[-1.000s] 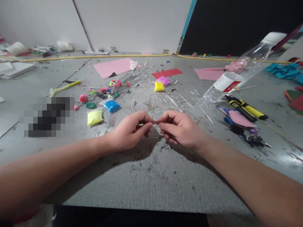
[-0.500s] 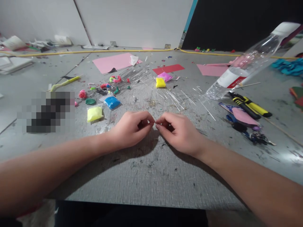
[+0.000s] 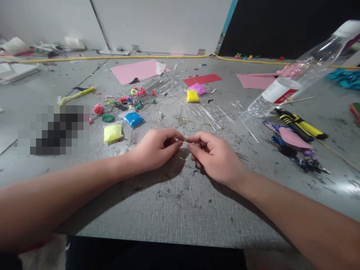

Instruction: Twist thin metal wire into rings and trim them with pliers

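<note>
My left hand (image 3: 157,148) and my right hand (image 3: 215,155) meet fingertip to fingertip above the grey table (image 3: 157,217). Both are closed in a pinch on a thin wire (image 3: 184,159), whose fine curved end shows just below the fingertips. Most of the wire is hidden by the fingers. Beyond the hands, several straight wires (image 3: 209,117) lie loose on the table. To the left of my left hand are a pale yellow clay packet (image 3: 113,133) and a blue clay packet (image 3: 134,119).
A tilted plastic bottle (image 3: 281,90) stands at the right, near yellow-black pliers (image 3: 302,125). Farther back lie a yellow clay packet (image 3: 192,96), red paper (image 3: 203,79) and pink paper (image 3: 132,71). A yellow cord (image 3: 157,57) runs across the back.
The fingertips of my right hand have shifted slightly and its lower fingers now show. A curved bit of wire has come into sight below the pinch. The view has moved a little.
</note>
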Action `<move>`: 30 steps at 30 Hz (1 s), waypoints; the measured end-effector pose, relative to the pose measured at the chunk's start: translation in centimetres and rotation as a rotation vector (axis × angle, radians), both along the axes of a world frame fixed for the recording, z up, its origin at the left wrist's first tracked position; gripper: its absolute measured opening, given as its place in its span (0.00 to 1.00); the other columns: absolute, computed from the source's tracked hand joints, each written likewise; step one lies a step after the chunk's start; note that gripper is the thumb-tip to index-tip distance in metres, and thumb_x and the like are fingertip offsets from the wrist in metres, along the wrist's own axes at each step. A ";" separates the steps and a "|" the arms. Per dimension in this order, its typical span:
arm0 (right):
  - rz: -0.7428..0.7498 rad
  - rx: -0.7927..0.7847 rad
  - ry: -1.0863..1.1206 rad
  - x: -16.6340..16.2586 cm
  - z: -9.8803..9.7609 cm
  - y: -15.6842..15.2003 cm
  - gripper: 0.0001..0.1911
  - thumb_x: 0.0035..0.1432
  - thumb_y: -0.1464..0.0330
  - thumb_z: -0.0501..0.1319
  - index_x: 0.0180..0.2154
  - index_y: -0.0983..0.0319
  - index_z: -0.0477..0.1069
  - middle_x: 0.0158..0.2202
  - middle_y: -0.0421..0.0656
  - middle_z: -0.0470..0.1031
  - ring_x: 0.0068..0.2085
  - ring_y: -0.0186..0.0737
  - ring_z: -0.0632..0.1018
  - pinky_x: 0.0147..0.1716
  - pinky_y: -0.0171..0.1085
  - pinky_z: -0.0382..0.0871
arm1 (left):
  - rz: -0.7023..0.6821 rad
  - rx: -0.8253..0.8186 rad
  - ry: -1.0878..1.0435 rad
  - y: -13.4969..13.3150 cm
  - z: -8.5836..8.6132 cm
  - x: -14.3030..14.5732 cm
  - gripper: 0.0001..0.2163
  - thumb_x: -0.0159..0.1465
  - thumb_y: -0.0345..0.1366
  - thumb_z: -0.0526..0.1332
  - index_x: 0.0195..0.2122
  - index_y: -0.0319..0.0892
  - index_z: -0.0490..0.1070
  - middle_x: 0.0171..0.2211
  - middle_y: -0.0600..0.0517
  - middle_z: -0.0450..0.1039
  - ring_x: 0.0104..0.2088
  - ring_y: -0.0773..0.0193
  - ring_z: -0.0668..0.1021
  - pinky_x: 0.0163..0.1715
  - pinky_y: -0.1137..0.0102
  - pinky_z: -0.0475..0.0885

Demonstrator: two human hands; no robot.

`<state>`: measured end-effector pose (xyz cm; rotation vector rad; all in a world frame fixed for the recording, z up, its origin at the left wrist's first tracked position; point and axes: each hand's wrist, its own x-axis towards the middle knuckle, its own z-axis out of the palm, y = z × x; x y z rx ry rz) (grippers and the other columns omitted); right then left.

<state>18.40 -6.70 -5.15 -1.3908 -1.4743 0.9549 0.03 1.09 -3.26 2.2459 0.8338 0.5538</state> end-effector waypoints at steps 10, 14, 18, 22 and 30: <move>0.021 0.074 -0.135 0.1 0.4 -0.2 0.10 0.63 0.63 0.60 0.41 0.62 0.74 0.24 0.37 0.69 0.24 0.33 0.69 0.25 0.37 0.63 | 0.015 -0.190 -0.042 0.4 -0.3 0.1 0.07 0.67 0.35 0.59 0.34 0.40 0.74 0.23 0.53 0.75 0.23 0.68 0.74 0.24 0.72 0.67; -0.023 -0.081 -0.003 -0.1 0.4 -0.1 0.16 0.61 0.59 0.62 0.46 0.62 0.73 0.23 0.35 0.69 0.22 0.36 0.72 0.24 0.38 0.66 | 0.028 -0.153 -0.099 0.6 -0.6 0.1 0.06 0.67 0.35 0.59 0.35 0.40 0.74 0.23 0.53 0.76 0.23 0.68 0.75 0.24 0.73 0.68; 0.041 -0.134 -0.124 -0.1 0.4 0.0 0.17 0.65 0.56 0.56 0.28 0.60 0.66 0.20 0.36 0.66 0.20 0.34 0.69 0.23 0.38 0.61 | 0.028 0.009 -0.142 0.6 -0.9 0.1 0.06 0.66 0.35 0.59 0.38 0.39 0.74 0.22 0.55 0.75 0.22 0.69 0.74 0.24 0.74 0.66; 0.047 0.051 -0.322 0.1 0.3 0.1 0.22 0.66 0.58 0.54 0.22 0.58 0.56 0.19 0.36 0.60 0.23 0.33 0.63 0.25 0.38 0.54 | -0.036 0.185 -0.148 0.6 -1.0 -0.1 0.07 0.62 0.30 0.59 0.40 0.39 0.75 0.22 0.58 0.72 0.21 0.72 0.70 0.23 0.75 0.65; 0.011 0.069 -0.329 -0.1 0.6 -0.3 0.20 0.63 0.60 0.55 0.21 0.58 0.54 0.18 0.34 0.55 0.23 0.32 0.60 0.24 0.38 0.51 | -0.083 0.322 -0.151 0.7 -0.9 -0.2 0.07 0.61 0.27 0.59 0.36 0.39 0.76 0.22 0.58 0.70 0.21 0.73 0.69 0.23 0.77 0.63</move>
